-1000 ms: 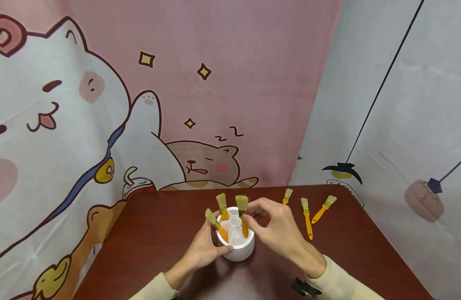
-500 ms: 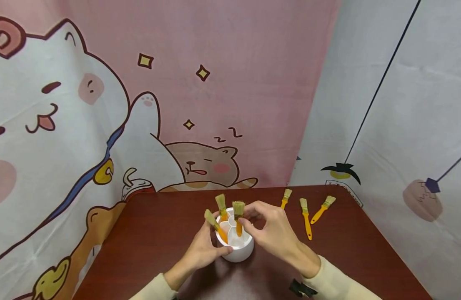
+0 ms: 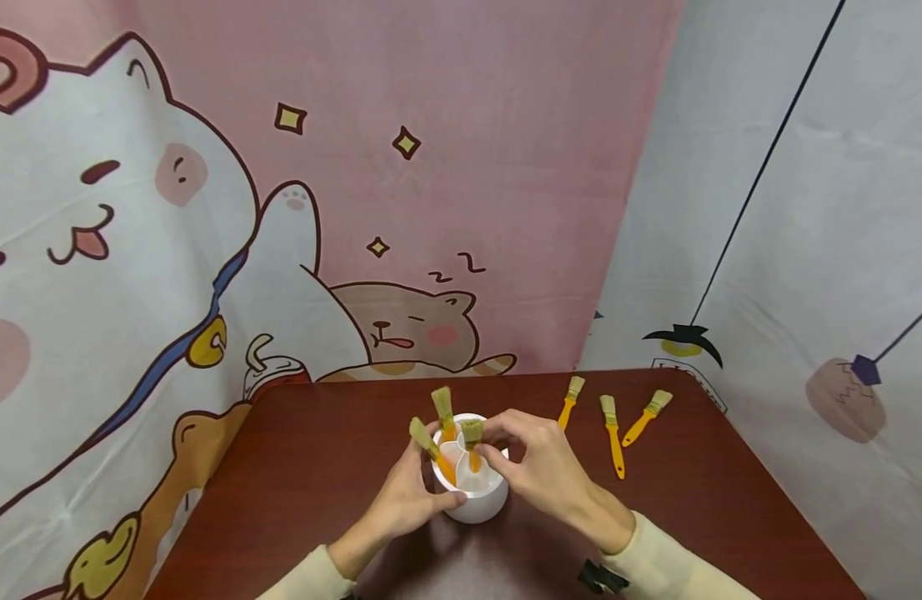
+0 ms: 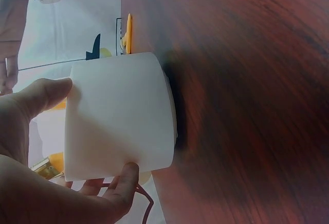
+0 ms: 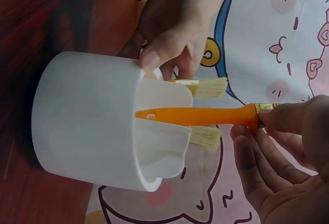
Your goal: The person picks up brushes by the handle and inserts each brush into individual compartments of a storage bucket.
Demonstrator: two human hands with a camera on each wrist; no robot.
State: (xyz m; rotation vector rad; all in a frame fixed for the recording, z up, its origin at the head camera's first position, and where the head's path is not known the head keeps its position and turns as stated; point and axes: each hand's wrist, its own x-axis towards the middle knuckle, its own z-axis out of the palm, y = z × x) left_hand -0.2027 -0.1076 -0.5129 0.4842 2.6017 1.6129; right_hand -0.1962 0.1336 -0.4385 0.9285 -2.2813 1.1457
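A white round holder (image 3: 482, 507) with inner compartments stands on the table. My left hand (image 3: 404, 496) grips its side, thumb at the rim and fingers round the wall in the left wrist view. Two brushes with orange handles, a near one (image 3: 422, 435) and a far one (image 3: 442, 405), lean in its left compartments, bristles up. My right hand (image 3: 547, 468) pinches a third paintbrush (image 5: 205, 116) by its metal ferrule, bristles up. In the right wrist view the handle's tip is just inside the rim, beside the raised white dividers (image 5: 167, 154).
Three more paintbrushes lie right of the holder: one (image 3: 570, 402) behind my right hand, one (image 3: 613, 437) in the middle and one (image 3: 647, 418) farthest right. The dark red table (image 3: 318, 442) ends at cartoon-printed curtains (image 3: 506, 167).
My right hand has lowered the pinched paintbrush and shifted it a little left, toward the holder's middle. The left hand keeps its grip on the holder, which has stayed in place.
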